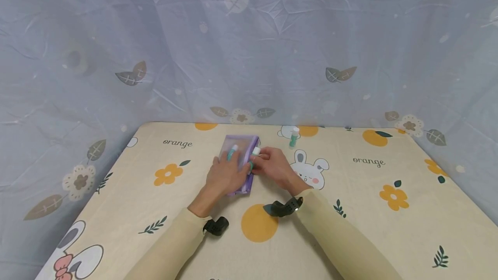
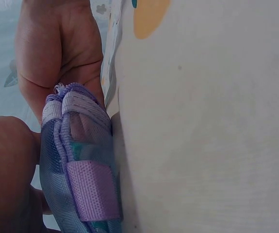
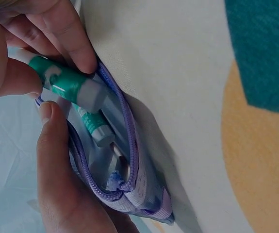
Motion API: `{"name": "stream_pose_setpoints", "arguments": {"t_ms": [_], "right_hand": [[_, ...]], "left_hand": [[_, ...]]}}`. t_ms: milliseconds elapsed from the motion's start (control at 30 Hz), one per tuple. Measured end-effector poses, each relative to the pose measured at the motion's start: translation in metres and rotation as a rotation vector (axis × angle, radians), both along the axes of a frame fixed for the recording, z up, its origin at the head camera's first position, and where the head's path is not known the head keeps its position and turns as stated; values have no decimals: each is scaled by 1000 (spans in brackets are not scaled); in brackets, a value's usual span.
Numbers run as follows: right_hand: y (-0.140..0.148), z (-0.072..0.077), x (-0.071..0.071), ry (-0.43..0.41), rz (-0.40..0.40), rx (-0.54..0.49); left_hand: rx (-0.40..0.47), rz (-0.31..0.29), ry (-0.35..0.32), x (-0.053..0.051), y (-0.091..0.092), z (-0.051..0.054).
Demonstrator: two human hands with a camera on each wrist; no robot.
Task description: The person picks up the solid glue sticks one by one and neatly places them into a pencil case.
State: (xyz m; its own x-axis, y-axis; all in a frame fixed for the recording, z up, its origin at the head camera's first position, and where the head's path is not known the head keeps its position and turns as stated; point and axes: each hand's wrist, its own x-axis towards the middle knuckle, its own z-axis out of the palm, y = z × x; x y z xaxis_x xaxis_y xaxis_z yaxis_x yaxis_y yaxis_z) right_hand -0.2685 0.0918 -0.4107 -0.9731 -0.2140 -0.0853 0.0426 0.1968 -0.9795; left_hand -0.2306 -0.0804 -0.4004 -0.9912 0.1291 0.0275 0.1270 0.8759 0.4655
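A purple-edged mesh zip pouch lies on the table with its unzipped mouth toward the right. My left hand grips it from above, its thumb at the rim of the mouth. Between thumb and fingers, my right hand pinches a green-and-white glue stick, one end of which reaches into the mouth. Deeper inside, another glue stick shows in the right wrist view, beside a thin object too dim to name. The left wrist view shows the closed side of the pouch with its lilac tab.
Behind the right hand, one more glue stick stands on the table. A cream cloth printed with oranges, flowers and rabbits covers the table. A pale blue curtain hangs along the back and sides.
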Motion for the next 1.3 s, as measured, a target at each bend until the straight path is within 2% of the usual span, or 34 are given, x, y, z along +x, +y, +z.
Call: {"name": "stream_pose_setpoints", "arguments": {"t_ms": [800, 1300], "right_hand": [[2, 0, 1, -32, 2, -15], [1, 4, 1, -21, 19, -2]], "left_hand": [[6, 4, -20, 0, 0, 3], [3, 10, -10, -1, 0, -1]]}}
